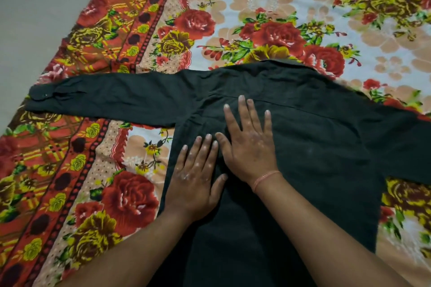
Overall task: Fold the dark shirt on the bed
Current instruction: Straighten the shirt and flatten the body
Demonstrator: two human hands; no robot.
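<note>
The dark shirt (314, 137) lies spread out, back side up, on the flowered bedsheet (268, 7), collar at the far edge. Its left sleeve (100, 98) stretches straight out toward the left, cuff button showing; the right sleeve runs off the right edge of the view. My left hand (196, 175) rests flat on the shirt's left side, fingers apart. My right hand (249, 140) lies flat just beyond it on the upper back, below the yoke seam, fingers spread, with a thin orange thread around the wrist. Neither hand holds any cloth.
The bedsheet's red patterned border (77, 151) runs diagonally along the left side. Beyond it at the far left is a plain grey surface (35, 11). The light floral middle of the sheet extends past the collar toward the far right.
</note>
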